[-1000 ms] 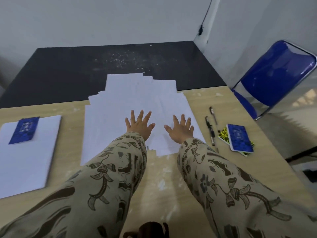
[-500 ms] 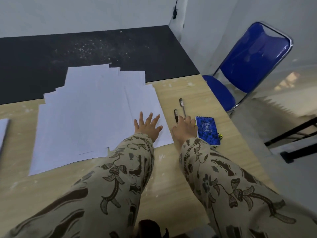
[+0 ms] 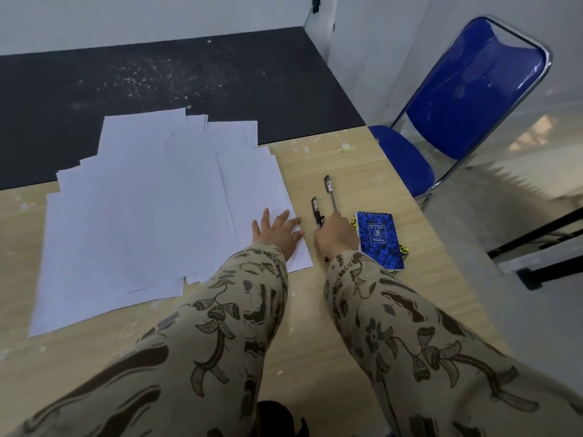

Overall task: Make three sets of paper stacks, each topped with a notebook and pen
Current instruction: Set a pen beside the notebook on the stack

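A loose spread of white paper sheets (image 3: 142, 200) covers the left and middle of the wooden table (image 3: 362, 165). My left hand (image 3: 277, 230) lies flat on the sheets' right edge with its fingers apart. To the right of the paper lie two black pens, the nearer pen (image 3: 316, 209) and the farther pen (image 3: 329, 190). My right hand (image 3: 336, 238) rests over their lower ends, fingers curled down on the nearer pen. Just right of that hand sits a blue notebook (image 3: 378, 239), stacked on a yellow-and-black notebook (image 3: 405, 250) that only peeks out.
A blue folding chair (image 3: 467, 96) stands past the table's right edge. A black speckled surface (image 3: 189, 74) lies beyond the table's far edge, and some sheets overhang it. Black bars (image 3: 536, 234) run along the floor at the right.
The view swung right, so the left paper stack with its notebook left the frame. My right hand moved off the sheets onto the pens. My left hand slid to the sheets' right edge.
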